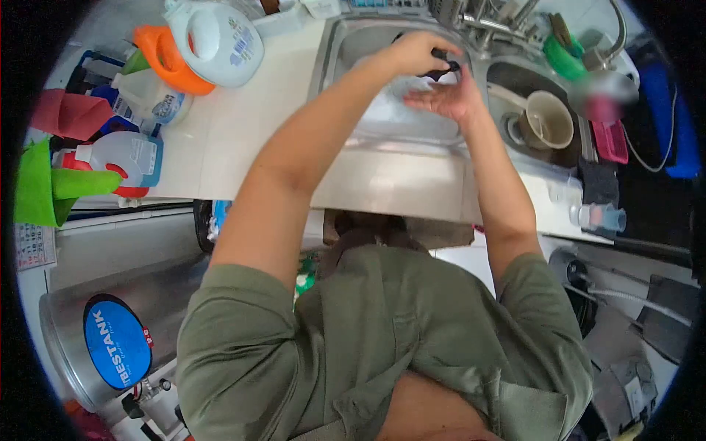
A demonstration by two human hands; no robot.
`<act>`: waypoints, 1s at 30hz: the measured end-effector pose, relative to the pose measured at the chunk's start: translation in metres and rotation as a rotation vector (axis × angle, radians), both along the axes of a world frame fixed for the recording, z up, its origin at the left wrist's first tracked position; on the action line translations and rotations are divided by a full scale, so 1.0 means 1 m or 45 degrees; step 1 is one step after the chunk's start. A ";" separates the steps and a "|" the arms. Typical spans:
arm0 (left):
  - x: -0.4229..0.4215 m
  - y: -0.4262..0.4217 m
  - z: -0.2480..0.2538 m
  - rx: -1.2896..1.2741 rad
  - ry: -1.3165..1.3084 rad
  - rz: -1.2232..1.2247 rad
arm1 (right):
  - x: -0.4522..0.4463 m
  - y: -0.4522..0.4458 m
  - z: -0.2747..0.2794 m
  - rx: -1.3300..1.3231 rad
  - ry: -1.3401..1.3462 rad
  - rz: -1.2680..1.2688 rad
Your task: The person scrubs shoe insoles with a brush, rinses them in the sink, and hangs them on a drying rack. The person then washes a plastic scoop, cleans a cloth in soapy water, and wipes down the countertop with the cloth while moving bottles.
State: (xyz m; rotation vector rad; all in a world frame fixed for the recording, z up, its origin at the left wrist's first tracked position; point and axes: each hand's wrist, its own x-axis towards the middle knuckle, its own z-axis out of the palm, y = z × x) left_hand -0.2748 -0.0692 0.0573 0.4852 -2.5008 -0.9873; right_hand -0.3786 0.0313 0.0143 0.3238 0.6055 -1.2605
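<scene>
My left hand (pixel 425 54) reaches over the left basin of the steel sink (pixel 334 70). Its fingers are curled round a small black thing (pixel 446 62), mostly covered by the hand; I cannot make out its kind. Just below it, my right hand (pixel 454 97) is held palm up with the fingers stretched out to the left and nothing on the palm. Whitish, cloudy water (pixel 404 117) shows in the basin beneath both hands.
A beige dipper (pixel 548 121) stands in the right basin. Faucets (pixel 500 33) rise behind the sink. Detergent jugs (pixel 220 44) and bottles (pixel 140 151) crowd the counter's left side. A clear plastic cup (pixel 603 217) lies at the right, beside a pink basket (pixel 610 140).
</scene>
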 end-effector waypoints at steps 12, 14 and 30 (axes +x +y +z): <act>0.076 -0.041 -0.017 0.423 -0.115 0.128 | -0.044 0.157 0.071 -0.141 1.724 -0.111; 0.092 -0.056 -0.044 0.178 0.071 0.119 | -0.038 0.184 0.083 -0.382 2.254 0.525; 0.224 -0.074 -0.013 0.140 -0.078 0.217 | 0.134 0.192 -0.029 -0.308 3.213 1.189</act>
